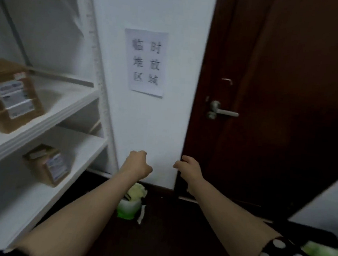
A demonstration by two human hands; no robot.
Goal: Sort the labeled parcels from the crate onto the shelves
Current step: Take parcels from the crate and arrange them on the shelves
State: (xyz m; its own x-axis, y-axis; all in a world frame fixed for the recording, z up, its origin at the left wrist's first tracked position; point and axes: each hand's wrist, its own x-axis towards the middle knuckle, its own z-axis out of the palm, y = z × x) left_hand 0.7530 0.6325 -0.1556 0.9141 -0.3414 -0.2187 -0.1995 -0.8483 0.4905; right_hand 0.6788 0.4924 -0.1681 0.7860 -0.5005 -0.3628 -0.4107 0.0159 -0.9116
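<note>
Parcels: two brown cardboard boxes with white labels, both on the white shelving at left. The upper parcel (11, 95) sits on the upper shelf (71, 100), label facing out. The lower parcel (48, 164) sits on the lower shelf (87, 147), close to the front edge.

Both arms reach forward toward the white wall. The left grip (137, 164) is clenched into a fist and holds nothing. It is right of the shelf post and well apart from both parcels, with the lower parcel nearer. The right grip (189, 169) is released, fingers loosely curled and empty, at the edge of the dark door (278, 86), farther still from the parcels.

A paper sign (147, 63) hangs on the wall above the grips. A green bin (129, 207) stands on the floor below the left wrist.
</note>
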